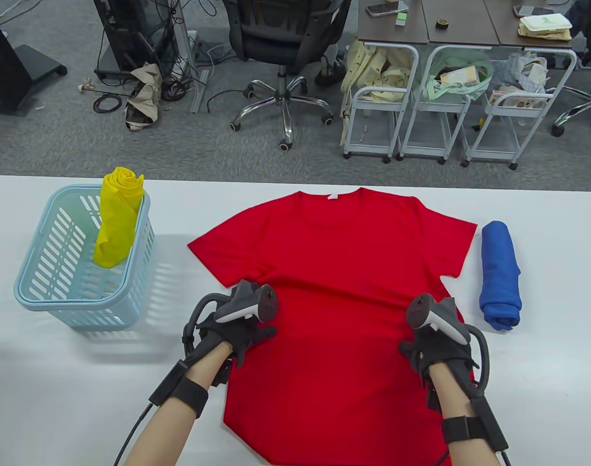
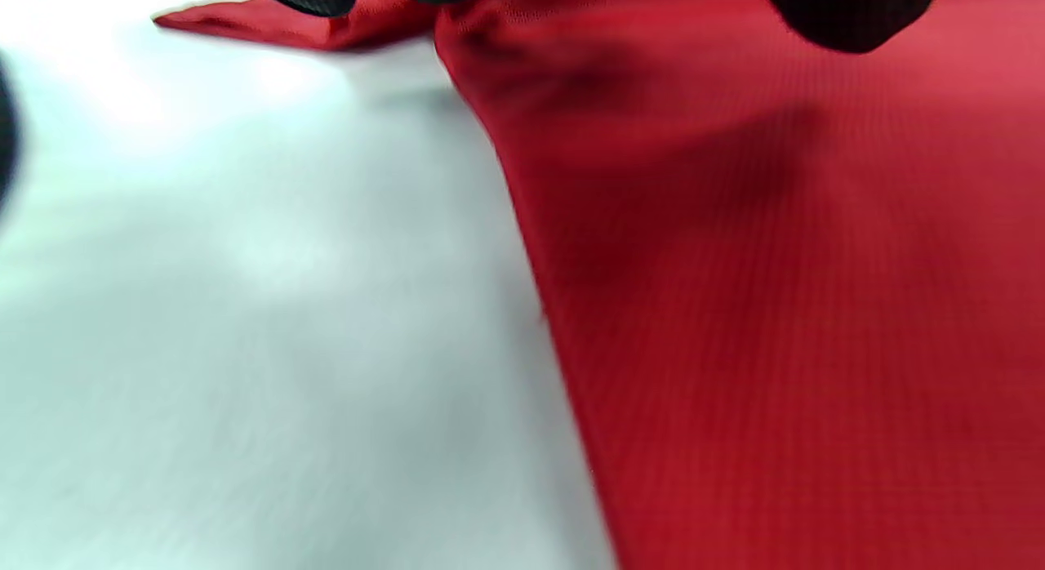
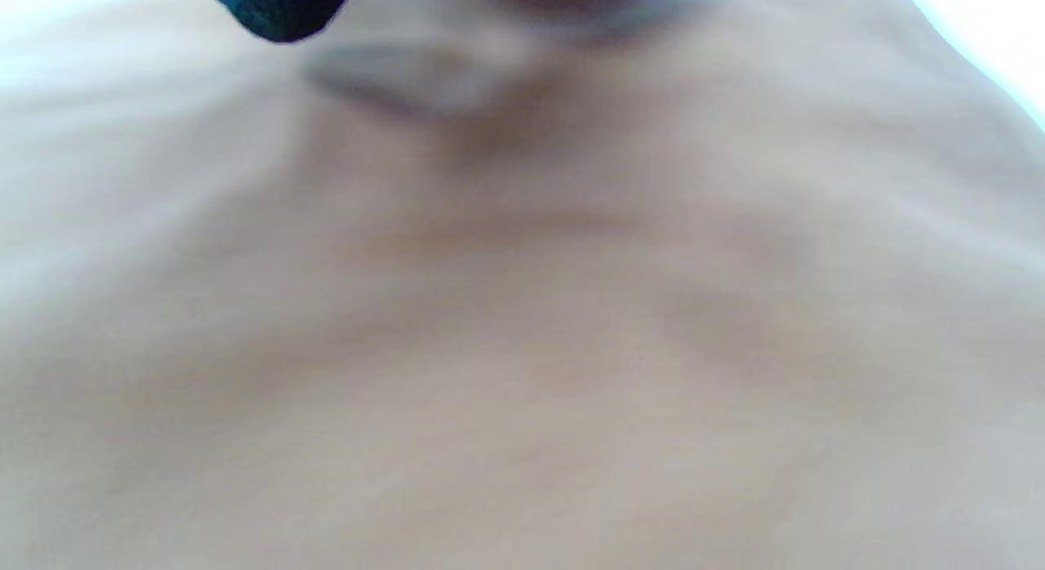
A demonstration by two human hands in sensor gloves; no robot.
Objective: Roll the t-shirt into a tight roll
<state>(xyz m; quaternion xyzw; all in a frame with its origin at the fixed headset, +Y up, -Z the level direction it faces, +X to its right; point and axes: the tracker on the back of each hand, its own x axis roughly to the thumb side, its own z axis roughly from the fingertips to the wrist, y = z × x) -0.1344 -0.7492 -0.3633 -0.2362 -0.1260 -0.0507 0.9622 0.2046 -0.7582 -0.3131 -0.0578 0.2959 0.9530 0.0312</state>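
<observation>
Table view | white table (image 1: 57, 412), red t-shirt (image 1: 339, 291) flat | grey carpet | both grips unclear

Shirt (image 1: 344, 291): red cloth, matt, fine mesh-like knit up close, lies smooth. Table (image 1: 543, 388): white, smooth, slight sheen. Basket (image 1: 47, 291): pale blue plastic, slotted walls, semi-gloss. Yellow roll (image 1: 115, 218): matt cloth, creased. Blue roll (image 1: 500, 276): thicker matt cloth. Gloves: black textured fabric on left hand (image 1: 232, 335) and right hand (image 1: 433, 347). Trackers: smooth grey and white plastic.
</observation>
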